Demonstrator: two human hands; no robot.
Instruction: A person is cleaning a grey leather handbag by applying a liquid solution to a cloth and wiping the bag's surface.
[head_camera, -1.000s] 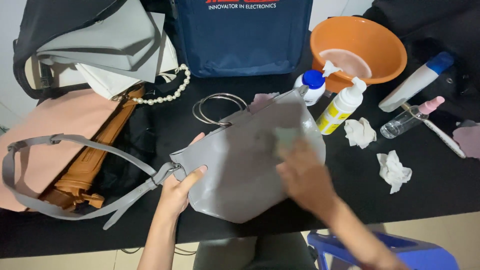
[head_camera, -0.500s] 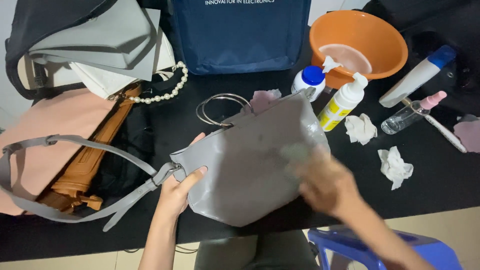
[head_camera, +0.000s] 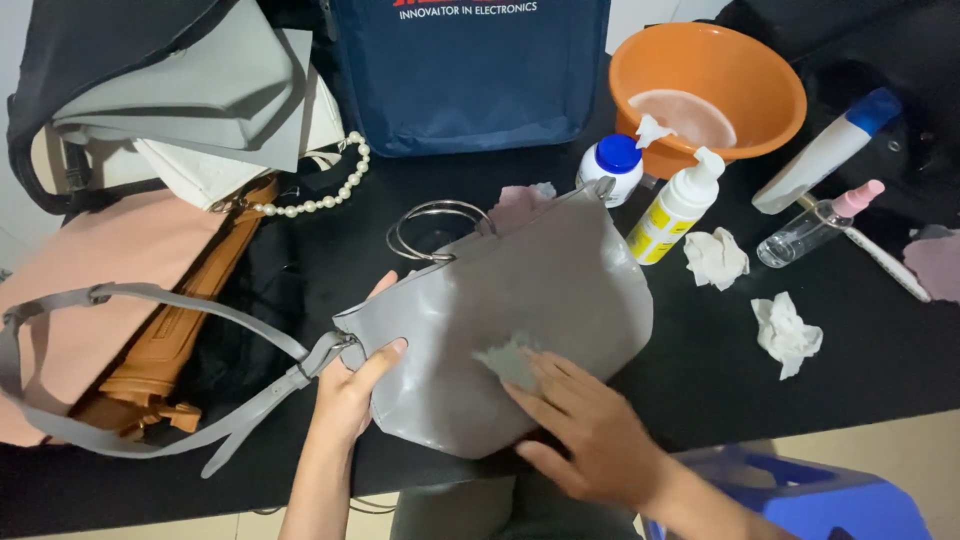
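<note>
Pressing a small pale crumpled wipe (head_camera: 507, 358) under spread fingertips, the right hand (head_camera: 590, 430) is rubbing the smooth grey leather handbag (head_camera: 500, 340) lying on the black table (head_camera: 700, 370). Beside it, the left hand (head_camera: 350, 385) is pinching the bag's edge, thumb on top, just past the grey strap (head_camera: 150, 300).

Single view only: head-worn camera, looking steeply down and forward over black table (head_camera: 700, 370). Close range; forearms enter from bottom edge. Grey handbag (head_camera: 520, 330) sits at frame centre, left hand (head_camera: 350, 385) at its left edge, right hand (head_camera: 590, 430) on its lower front. Far side of table beyond handbag reaches top edge: navy bag (head_camera: 470, 80), orange basin (head_camera: 710, 80). Blue stool (head_camera: 800, 500) below handbag, bottom right corner. No second view, no overlap.
</note>
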